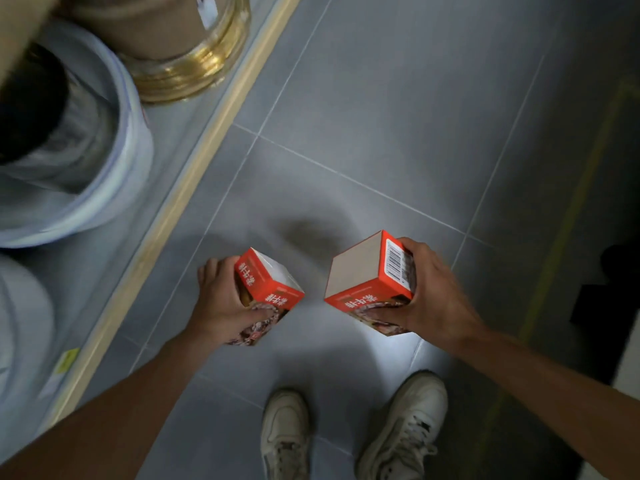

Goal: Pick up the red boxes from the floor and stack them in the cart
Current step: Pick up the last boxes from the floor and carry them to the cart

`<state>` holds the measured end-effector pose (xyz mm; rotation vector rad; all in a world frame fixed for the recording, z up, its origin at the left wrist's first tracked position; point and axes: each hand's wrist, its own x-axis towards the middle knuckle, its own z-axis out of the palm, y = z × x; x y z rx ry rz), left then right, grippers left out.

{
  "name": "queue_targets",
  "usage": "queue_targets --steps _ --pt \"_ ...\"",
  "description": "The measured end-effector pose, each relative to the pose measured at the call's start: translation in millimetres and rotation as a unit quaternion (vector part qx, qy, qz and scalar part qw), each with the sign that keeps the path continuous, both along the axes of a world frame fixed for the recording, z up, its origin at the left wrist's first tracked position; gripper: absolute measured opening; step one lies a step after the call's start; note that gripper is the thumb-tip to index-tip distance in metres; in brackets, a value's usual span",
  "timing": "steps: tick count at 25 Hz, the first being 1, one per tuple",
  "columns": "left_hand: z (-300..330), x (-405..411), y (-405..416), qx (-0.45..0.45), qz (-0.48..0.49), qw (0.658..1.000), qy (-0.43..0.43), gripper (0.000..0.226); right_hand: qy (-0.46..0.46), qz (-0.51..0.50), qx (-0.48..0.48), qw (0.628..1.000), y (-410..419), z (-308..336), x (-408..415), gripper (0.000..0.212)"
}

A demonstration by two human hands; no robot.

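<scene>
The head view looks straight down at a grey tiled floor, with both arms reaching forward over it. The left hand is wrapped around a red box, fingers on its far side and thumb across the printed face nearest the camera, so the box is held clear of the floor and tilted, one white end turned up. The right hand grips a second red box the same way, fingers over the side with the barcode and thumb on the near printed face; its plain beige panel faces up. The two boxes are near each other but apart, with bare tile showing between them. A dark smudge marks the floor just beyond them.

Below the hands stand two white sneakers, well apart from the boxes. Along the left runs a yellow strip on the floor, diagonal from top to bottom. Beyond it sit large white wrapped rolls and a coil of brass-coloured wire around a brown core. On the right a fainter yellow line crosses the tiles, with a dark shape at the edge that is too dim to make out. The cart is not in sight.
</scene>
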<state>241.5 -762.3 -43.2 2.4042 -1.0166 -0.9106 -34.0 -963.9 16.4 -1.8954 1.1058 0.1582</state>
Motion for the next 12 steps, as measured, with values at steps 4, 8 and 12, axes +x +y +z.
queue_targets --steps 4,8,12 --pt "99 6 -8 -0.061 0.021 0.996 0.055 0.101 -0.011 -0.009 -0.024 1.000 -4 100 6 0.100" --pt "262 9 -19 -0.123 0.026 0.991 0.036 0.103 -0.023 -0.028 -0.046 0.998 -4 243 14 0.106" --pt "413 9 -31 -0.156 0.030 0.987 0.022 0.103 -0.053 -0.069 -0.065 0.994 -4 378 16 0.104"
